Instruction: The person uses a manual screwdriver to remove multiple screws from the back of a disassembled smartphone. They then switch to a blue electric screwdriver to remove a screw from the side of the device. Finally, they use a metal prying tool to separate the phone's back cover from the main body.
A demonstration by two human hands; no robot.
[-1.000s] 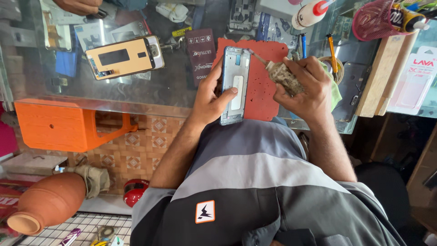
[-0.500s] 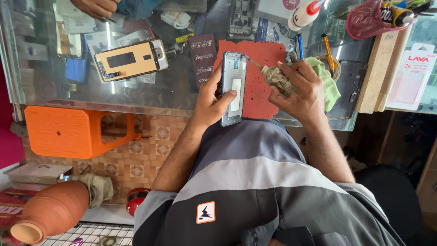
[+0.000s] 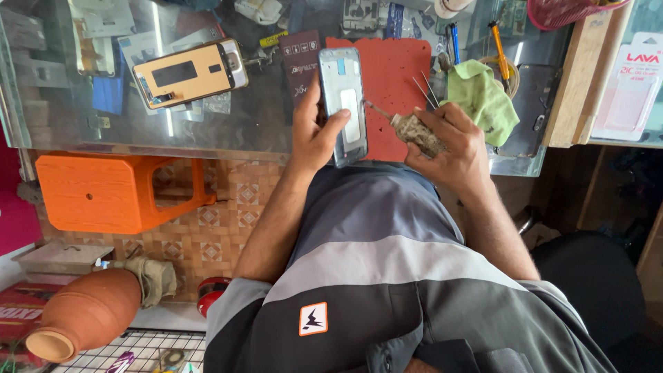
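Note:
My left hand point(image 3: 315, 132) grips a silver-blue phone frame point(image 3: 343, 103), held upright over the near edge of a glass counter point(image 3: 228, 128). My right hand point(image 3: 452, 146) is closed around a grimy small bottle with a thin metal nozzle point(image 3: 414, 131); the nozzle tip points at the frame's right edge. Both hover above a red work mat point(image 3: 397, 76). A green cloth point(image 3: 482, 97) lies just beyond my right hand. Two thin needles point(image 3: 423, 90) rest on the mat.
A gold phone back point(image 3: 190, 72), a dark box point(image 3: 302, 59), pens point(image 3: 498, 41) and loose parts lie on the counter. A wooden board point(image 3: 577, 76) stands at the right. An orange stool point(image 3: 117, 190) and a clay pot point(image 3: 83, 314) sit on the floor at left.
The camera has moved closer. My right hand shifted off the green cloth, uncovering it, and brought the bottle nozzle to the frame's edge. My left hand keeps the frame.

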